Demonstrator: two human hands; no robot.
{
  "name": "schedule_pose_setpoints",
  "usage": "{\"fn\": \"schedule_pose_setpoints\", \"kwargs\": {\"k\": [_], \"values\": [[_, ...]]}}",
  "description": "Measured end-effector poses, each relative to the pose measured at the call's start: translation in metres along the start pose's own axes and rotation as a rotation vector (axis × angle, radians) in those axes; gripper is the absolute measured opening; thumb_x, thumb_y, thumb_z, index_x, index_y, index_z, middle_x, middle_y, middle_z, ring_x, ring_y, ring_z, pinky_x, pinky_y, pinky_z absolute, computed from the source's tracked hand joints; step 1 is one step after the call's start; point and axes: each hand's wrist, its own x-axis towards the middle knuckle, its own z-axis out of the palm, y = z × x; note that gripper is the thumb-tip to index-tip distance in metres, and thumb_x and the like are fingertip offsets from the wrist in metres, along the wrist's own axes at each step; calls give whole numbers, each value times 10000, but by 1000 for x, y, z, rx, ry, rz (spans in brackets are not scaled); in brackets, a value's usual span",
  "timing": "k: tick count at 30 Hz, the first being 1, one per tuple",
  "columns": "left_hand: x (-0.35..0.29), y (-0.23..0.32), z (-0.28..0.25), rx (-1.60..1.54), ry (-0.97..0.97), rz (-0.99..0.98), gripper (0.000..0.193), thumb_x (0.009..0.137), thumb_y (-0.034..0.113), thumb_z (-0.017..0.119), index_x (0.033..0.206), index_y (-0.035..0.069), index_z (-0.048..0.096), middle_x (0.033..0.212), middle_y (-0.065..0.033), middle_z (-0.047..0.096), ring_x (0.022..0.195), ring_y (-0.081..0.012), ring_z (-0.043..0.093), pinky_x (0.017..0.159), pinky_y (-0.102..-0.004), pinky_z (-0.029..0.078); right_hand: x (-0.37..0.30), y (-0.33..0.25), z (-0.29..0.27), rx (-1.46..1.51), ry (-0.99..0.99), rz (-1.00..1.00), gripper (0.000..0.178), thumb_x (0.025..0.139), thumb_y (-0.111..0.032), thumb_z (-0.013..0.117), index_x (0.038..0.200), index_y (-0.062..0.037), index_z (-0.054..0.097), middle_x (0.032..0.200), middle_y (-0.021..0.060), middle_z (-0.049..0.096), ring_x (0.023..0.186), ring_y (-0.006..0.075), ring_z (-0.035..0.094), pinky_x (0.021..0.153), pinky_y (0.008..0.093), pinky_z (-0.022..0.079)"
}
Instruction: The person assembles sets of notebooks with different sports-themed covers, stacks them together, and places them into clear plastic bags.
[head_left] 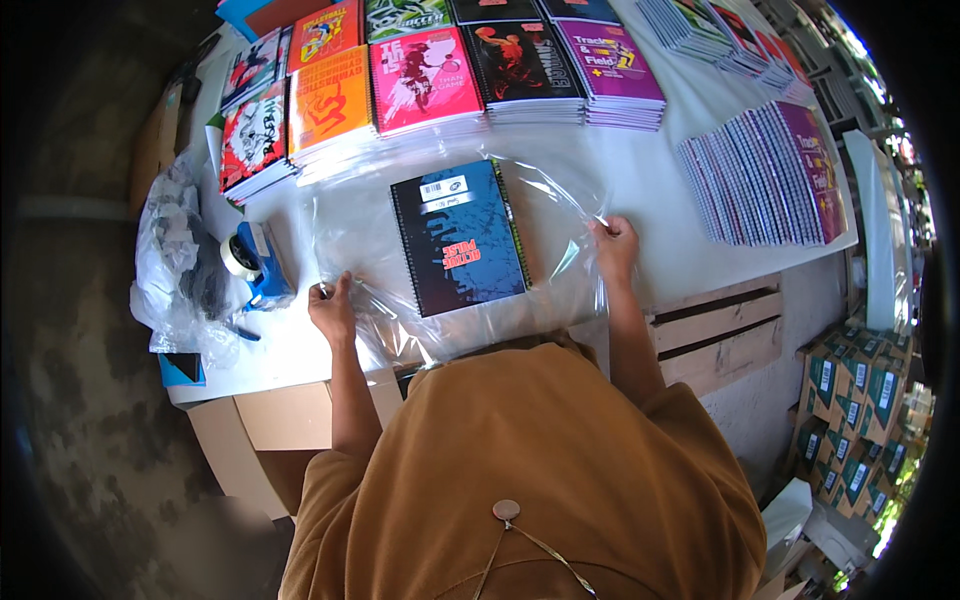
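Head view: left hand (332,308) and right hand (614,245) each pinch the clear plastic sheet (560,215) under the blue notebook (459,237), mid-table. Risk: uneven pulling could wrinkle the film or slide the notebook askew.

A white table (640,170) bears notebook stacks (430,80), clear film (350,230), tape dispenser (255,262).
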Motion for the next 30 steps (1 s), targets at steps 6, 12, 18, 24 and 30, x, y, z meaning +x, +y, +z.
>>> {"fn": "schedule_pose_setpoints", "kwargs": {"k": [6, 12, 18, 24, 30], "values": [[11, 12, -13, 115, 9, -42, 229, 788, 204, 721, 703, 8, 636, 593, -33, 558, 534, -105, 426, 546, -262, 401, 7, -49, -23, 188, -368, 270, 277, 778, -205, 718, 916, 15, 623, 689, 1, 571, 537, 69, 484, 479, 221, 392], [0, 34, -7, 304, 98, 308, 115, 824, 176, 659, 896, 91, 690, 761, -111, 655, 609, -219, 607, 602, -325, 473, 0, -79, -18, 325, -397, 139, 227, 835, -175, 660, 1012, -33, 640, 703, 23, 567, 496, 61, 489, 442, 195, 371], [7, 31, -16, 379, 112, 570, 55, 836, 84, 611, 886, 70, 628, 860, -138, 580, 870, -296, 521, 787, -394, 423, -6, -104, -21, 160, -414, 97, 251, 866, -248, 627, 1000, -39, 666, 648, -7, 524, 509, 59, 472, 442, 222, 382], [-5, 66, -19, -125, -552, 61, 201, 913, 147, 559, 1003, -32, 542, 796, -98, 628, 630, -131, 570, 587, -247, 452, -9, -116, -20, 103, -384, 14, 299, 861, -282, 639, 1008, -24, 677, 586, -37, 474, 503, 52, 417, 442, 221, 330], [-3, 68, -24, -68, -491, -3, 201, 868, 176, 615, 879, -25, 627, 671, -74, 627, 577, -93, 589, 513, -220, 464, -11, -153, -28, -116, -578, -49, 301, 850, -302, 652, 865, -4, 691, 535, -27, 443, 492, 49, 388, 450, 224, 316]]}}
